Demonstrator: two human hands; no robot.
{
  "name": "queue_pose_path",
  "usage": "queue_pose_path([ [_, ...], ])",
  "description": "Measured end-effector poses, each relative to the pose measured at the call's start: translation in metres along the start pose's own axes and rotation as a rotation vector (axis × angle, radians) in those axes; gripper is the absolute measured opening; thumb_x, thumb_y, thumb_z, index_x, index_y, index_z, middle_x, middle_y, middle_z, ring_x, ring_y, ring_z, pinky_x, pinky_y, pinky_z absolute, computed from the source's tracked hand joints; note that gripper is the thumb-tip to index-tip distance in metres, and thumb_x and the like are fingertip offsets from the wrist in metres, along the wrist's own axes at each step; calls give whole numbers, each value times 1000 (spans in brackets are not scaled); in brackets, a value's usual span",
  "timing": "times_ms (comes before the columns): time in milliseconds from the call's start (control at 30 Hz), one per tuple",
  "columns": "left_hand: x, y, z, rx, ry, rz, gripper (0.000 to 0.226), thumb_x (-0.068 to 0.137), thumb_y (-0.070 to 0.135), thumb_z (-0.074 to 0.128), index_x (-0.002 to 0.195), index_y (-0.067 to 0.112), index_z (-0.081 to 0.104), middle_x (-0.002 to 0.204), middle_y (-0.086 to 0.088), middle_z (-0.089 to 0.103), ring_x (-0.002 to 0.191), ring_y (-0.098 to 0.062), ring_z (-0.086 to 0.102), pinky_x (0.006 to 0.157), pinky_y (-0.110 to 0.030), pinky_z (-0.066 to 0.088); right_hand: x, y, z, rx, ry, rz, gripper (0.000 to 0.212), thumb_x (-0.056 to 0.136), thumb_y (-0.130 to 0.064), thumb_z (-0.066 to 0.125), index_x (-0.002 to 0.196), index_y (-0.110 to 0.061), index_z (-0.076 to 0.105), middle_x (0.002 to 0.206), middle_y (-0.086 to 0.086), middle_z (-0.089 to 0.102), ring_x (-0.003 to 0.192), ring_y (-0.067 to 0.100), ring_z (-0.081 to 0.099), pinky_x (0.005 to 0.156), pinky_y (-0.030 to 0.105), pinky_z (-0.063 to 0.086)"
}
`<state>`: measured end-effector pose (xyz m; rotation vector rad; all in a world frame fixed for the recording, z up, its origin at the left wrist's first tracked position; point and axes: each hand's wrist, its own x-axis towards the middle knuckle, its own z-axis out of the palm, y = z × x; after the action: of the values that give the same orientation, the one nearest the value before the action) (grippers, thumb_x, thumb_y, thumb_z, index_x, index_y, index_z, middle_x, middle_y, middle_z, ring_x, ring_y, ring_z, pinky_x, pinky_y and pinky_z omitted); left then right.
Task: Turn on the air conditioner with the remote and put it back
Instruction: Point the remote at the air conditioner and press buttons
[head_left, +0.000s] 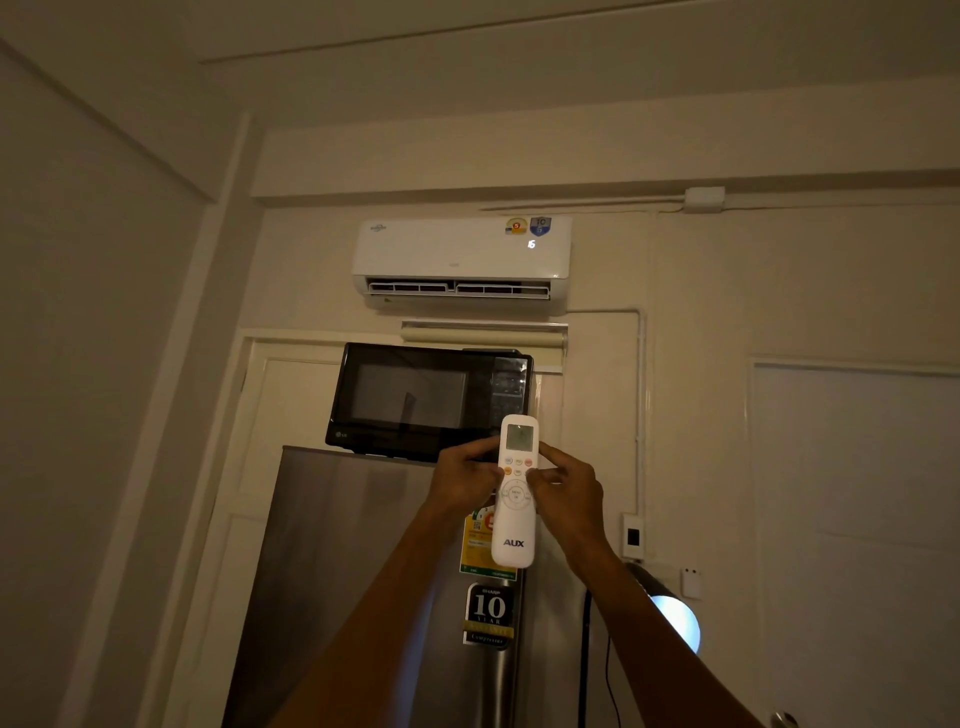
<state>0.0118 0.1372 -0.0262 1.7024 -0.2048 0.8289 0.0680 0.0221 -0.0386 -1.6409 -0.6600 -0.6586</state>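
Note:
A white AUX remote (514, 525) is held upright in front of me, its small screen at the top. My left hand (462, 480) grips its left edge. My right hand (566, 491) holds the right edge, with the thumb on the buttons below the screen. High on the wall hangs the white air conditioner (457, 249). A lit digit glows on its front at the right, and its bottom louver stands open.
A black microwave (426, 400) sits on top of a steel fridge (353, 571) right behind the remote. A lit lamp (675, 618) and a wall switch (632, 536) are to the right. White doors stand behind and at right.

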Motion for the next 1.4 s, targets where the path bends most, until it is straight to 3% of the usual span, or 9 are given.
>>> queue_pose_path([
  [367,-4,7,-1,-37,-5,4,46,84,-1,62,128,10,56,126,-16,63,110,-31,64,79,-34,56,-2,-7,-4,-6,12,-21,44,87,-13,62,130,-17,53,114,15,70,95,27,69,59,14,47],
  [500,-7,8,-1,-40,-7,10,46,84,1,62,128,11,56,125,-15,64,105,-27,65,68,-23,55,-5,-9,-6,-3,19,-22,45,87,-13,62,131,-16,52,115,15,69,96,28,69,63,20,51],
  [600,-9,10,-1,-39,-8,11,46,84,0,62,129,11,55,126,-15,63,107,-28,65,68,-23,54,-5,-10,-6,1,26,-18,45,87,-14,63,131,-17,53,114,16,70,96,29,69,70,31,55],
  [733,-10,11,0,-42,-14,12,46,85,1,62,129,11,55,126,-15,63,107,-28,65,67,-22,55,-5,-11,-7,-4,34,-17,44,86,-14,63,130,-17,54,114,16,70,96,28,69,68,25,51],
  [900,-12,12,-1,-65,-21,4,47,85,-1,61,129,11,54,126,-16,63,102,-25,65,61,-20,55,-7,-12,-9,-5,32,-22,44,86,-17,64,129,-16,55,116,16,69,99,29,68,78,35,55],
  [1000,-11,14,1,-67,-30,-8,47,84,-3,61,129,11,54,125,-17,63,102,-25,65,62,-21,54,-7,-12,-10,-2,40,-25,44,86,-15,63,129,-16,55,116,16,69,99,29,68,76,32,54],
  [1400,-12,14,6,-75,-47,-2,45,84,-4,60,127,9,56,122,-17,64,89,-17,63,48,-13,54,-5,-6,-13,-1,41,-4,44,86,-15,64,129,-16,54,117,16,68,99,30,68,80,40,57],
])
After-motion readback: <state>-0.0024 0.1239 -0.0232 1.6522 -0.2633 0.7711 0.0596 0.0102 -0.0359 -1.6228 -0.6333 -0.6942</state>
